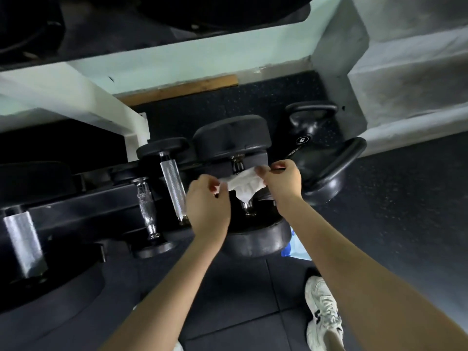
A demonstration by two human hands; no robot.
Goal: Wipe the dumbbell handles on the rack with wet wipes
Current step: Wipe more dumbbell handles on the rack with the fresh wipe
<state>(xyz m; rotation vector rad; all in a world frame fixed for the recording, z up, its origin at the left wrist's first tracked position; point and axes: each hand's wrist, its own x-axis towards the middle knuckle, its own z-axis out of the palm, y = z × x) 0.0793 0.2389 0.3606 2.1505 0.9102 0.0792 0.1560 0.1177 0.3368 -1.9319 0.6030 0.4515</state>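
Observation:
A white wet wipe (244, 184) is stretched between both hands above the rightmost dumbbell (233, 138) on the black rack (83, 206). My left hand (206, 198) pinches its left end and my right hand (282, 179) pinches its right end. The wipe hides most of that dumbbell's chrome handle; only its two ends show. To the left lie more dumbbells with bare knurled chrome handles (173, 188), (145, 206), and a thick one (24, 241) at the far left.
Two black kettlebells (314, 133), (329, 171) stand on the dark rubber floor right of the rack. A blue and white packet (295, 247) lies by the near dumbbell head. My white sneaker (323, 310) is below right. A white rack post (119, 110) stands behind.

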